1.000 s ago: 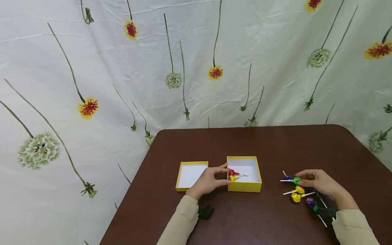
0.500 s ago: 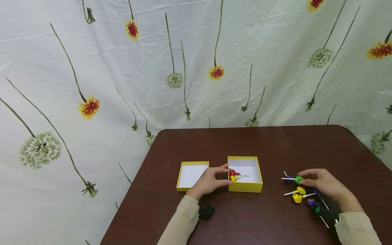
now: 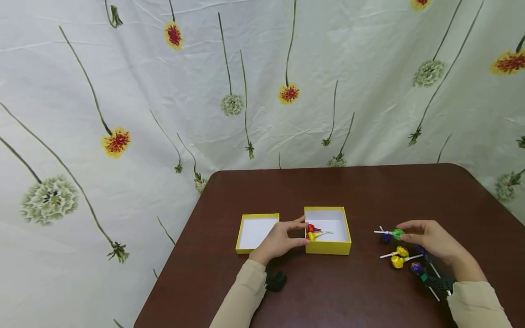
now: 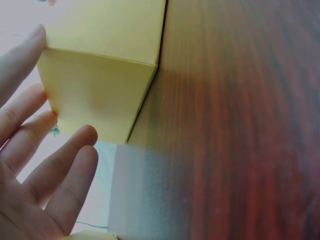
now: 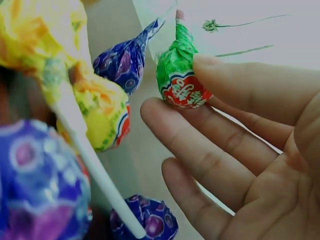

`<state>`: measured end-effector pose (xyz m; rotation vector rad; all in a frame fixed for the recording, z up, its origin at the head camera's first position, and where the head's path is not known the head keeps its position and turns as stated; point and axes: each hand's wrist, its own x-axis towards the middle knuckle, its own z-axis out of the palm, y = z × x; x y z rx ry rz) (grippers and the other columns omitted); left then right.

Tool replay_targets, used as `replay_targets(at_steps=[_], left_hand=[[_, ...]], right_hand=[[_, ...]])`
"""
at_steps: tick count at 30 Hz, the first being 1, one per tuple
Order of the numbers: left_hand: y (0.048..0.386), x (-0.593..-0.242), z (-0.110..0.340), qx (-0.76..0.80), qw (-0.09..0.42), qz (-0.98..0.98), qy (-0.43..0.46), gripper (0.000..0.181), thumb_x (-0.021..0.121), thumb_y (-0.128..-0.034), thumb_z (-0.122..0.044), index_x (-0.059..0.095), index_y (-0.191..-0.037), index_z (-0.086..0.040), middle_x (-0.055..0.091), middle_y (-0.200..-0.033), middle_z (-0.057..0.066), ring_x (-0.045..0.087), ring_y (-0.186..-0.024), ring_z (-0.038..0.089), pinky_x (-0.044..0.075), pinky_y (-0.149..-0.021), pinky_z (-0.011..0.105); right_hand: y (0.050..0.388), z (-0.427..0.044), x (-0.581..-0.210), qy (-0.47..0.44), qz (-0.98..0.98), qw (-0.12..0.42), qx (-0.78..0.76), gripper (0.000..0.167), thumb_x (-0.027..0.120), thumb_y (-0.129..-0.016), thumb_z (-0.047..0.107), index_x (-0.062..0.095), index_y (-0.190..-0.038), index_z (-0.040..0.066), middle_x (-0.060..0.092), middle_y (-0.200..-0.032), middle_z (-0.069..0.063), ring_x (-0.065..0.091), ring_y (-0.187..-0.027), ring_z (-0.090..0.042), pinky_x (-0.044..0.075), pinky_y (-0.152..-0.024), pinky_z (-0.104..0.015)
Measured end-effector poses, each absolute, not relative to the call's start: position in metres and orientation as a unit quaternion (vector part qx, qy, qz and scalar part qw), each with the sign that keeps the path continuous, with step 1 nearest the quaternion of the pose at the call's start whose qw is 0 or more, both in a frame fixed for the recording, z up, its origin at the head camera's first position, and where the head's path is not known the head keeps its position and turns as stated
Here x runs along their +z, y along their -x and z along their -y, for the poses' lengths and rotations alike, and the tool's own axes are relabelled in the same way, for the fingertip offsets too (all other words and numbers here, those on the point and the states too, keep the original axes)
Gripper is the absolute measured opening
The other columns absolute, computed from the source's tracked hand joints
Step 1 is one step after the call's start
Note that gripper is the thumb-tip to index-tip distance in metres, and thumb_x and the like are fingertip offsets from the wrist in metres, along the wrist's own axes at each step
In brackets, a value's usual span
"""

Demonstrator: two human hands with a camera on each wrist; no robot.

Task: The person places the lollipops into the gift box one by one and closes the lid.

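My right hand (image 3: 436, 243) pinches a green-wrapped lollipop (image 3: 397, 234) by its candy head between thumb and fingers, with the white stick pointing left. In the right wrist view the thumb lies on the green wrapper (image 5: 182, 75), and the lower fingers hang loose. My left hand (image 3: 279, 239) rests against the left side of a yellow box (image 3: 328, 248) with a white inside. The left wrist view shows its fingertips touching the edge of the yellow wall (image 4: 100, 95), the fingers fairly straight. Inside the box lie a red lollipop (image 3: 311, 228) and a yellow one (image 3: 311, 236).
Left of the box lies its yellow-edged lid (image 3: 257, 231), white side up. Near my right hand are yellow lollipops (image 3: 397, 262), a purple one (image 3: 416, 267) and a purple-blue one (image 3: 386, 238). The brown table (image 3: 336, 291) meets a flowered cloth (image 3: 197, 68) behind.
My right hand has lifted the green lollipop slightly, apart from the purple-blue one beneath it. The left hand stays against the box. The head view has shifted a little.
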<state>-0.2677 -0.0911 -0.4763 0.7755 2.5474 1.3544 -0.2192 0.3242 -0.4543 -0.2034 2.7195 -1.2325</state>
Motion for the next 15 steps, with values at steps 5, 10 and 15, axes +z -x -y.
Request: replay_targets(at_steps=[5,10,15], left_hand=[[0.269,-0.476,0.09,0.446,0.076,-0.853,-0.261,0.052,0.077,-0.0878,-0.033,0.065,-0.135,-0.017,0.047,-0.154,-0.01,0.046,-0.143,0.021,0.043,-0.114,0.043],[0.269,-0.477,0.09,0.444,0.079,-0.854,-0.261,0.052,0.077,-0.0875,-0.033,0.065,-0.135,-0.018,0.046,-0.154,-0.011,0.046,-0.143,0.02,0.044,-0.113,0.041],[0.269,-0.478,0.09,0.453,0.081,-0.851,-0.254,0.051,0.078,-0.0876,-0.032,0.066,-0.134,-0.017,0.047,-0.154,-0.009,0.047,-0.142,0.021,0.046,-0.112,0.042]], right_hand=[[0.218,-0.321,-0.454,0.06,-0.899,0.073,-0.427,0.042,0.065,-0.099,0.024,0.062,-0.13,-0.005,0.061,-0.131,-0.028,0.066,-0.103,-0.017,0.058,-0.085,-0.047],[0.216,-0.317,-0.452,0.063,-0.892,0.064,-0.444,0.045,0.063,-0.1,0.025,0.06,-0.132,-0.006,0.06,-0.133,-0.028,0.06,-0.098,0.002,0.059,-0.084,-0.042],[0.217,-0.31,-0.449,0.059,-0.89,0.053,-0.449,0.046,0.061,-0.101,0.026,0.058,-0.135,-0.004,0.058,-0.136,-0.028,0.064,-0.11,-0.018,0.056,-0.09,-0.054]])
